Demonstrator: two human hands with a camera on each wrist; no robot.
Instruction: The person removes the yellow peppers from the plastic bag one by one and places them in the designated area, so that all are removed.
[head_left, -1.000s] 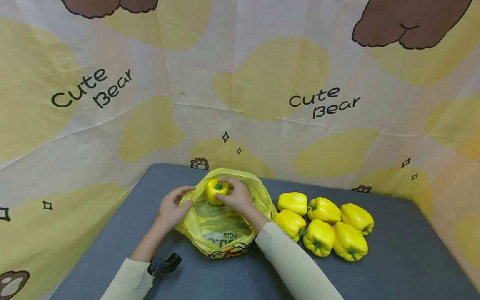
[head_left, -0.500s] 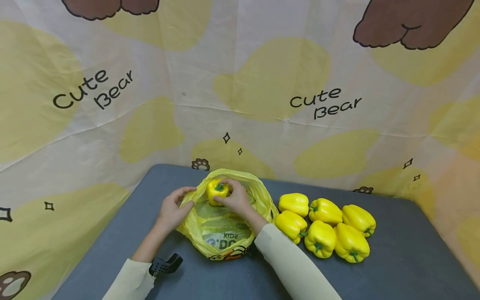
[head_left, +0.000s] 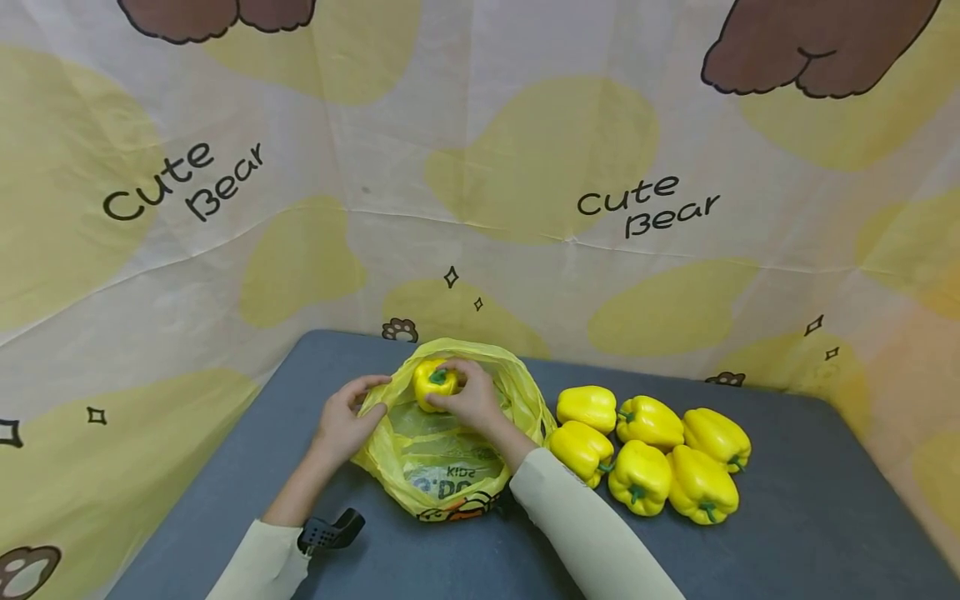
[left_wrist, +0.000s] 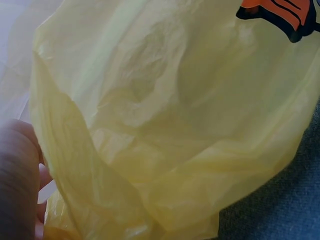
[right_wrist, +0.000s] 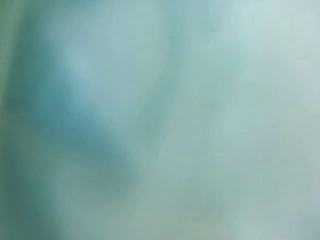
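Observation:
A yellow plastic bag stands on the table with its mouth spread upward. Inside it, near the far left wall, is a yellow bell pepper with a green stem. My right hand reaches over the bag's right side and grips this pepper between thumb and fingers. At the left rim, my left hand holds the edge of the bag with bent fingers and thumb. The left wrist view shows part of that hand beside the bag's wall. The right wrist view is only a pale blur.
Several more yellow bell peppers lie grouped right of the bag on the dark grey table. Behind the table hangs a cloth printed with bear feet and lettering. A black wrist device sits at the left cuff.
Both hands, the bag and the pepper keep nearly the same places. Only a slight shift of the whole head view shows.

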